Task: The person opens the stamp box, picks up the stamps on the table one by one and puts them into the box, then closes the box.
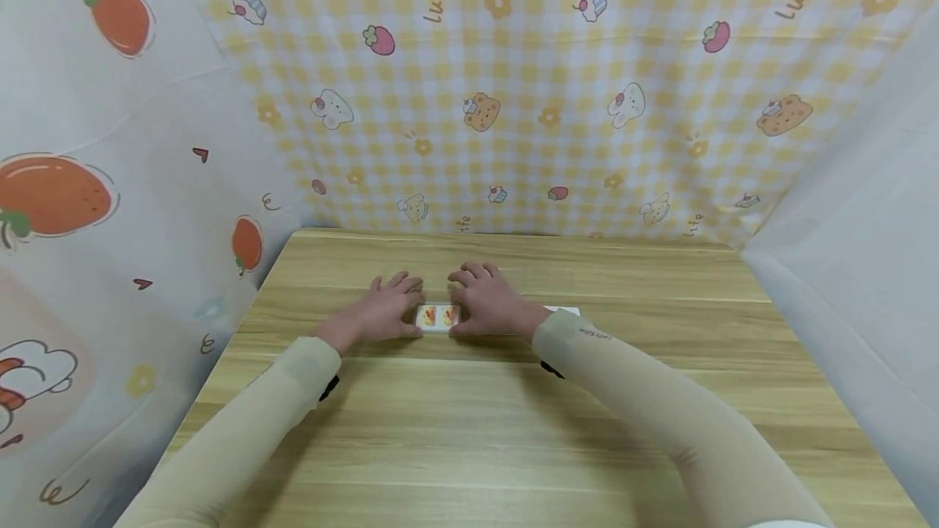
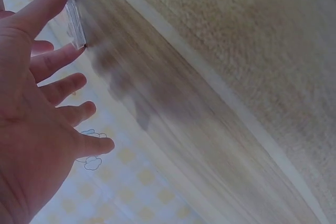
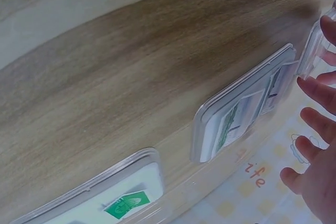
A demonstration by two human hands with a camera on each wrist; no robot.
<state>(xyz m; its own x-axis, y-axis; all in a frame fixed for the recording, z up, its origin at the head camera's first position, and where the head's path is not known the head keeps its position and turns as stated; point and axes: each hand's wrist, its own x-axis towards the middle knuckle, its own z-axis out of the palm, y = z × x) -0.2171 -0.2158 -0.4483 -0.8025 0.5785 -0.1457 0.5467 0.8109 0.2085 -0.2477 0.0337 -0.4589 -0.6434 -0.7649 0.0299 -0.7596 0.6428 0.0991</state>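
Note:
A small clear plastic case (image 1: 438, 317) with two orange-and-yellow stamp-like pictures lies on the wooden table between both hands. My left hand (image 1: 385, 310) grips its left end; the left wrist view shows thumb and index finger at the edge of the case (image 2: 77, 22), the other fingers spread. At the right end, my right hand (image 1: 487, 300) holds the case (image 3: 311, 48) between thumb and index finger, its remaining fingers held apart. Nearest the right hand in the right wrist view is a second clear case (image 3: 210, 137) containing stamp-like pictures, mostly hidden in the head view.
Farther along the row lies a third clear case (image 3: 149, 179) with a green stamp-like piece; a white corner (image 1: 568, 311) shows beyond the right wrist. The wooden table (image 1: 440, 430) meets a checked curtain (image 1: 513, 161) at the back, with pale curtains at both sides.

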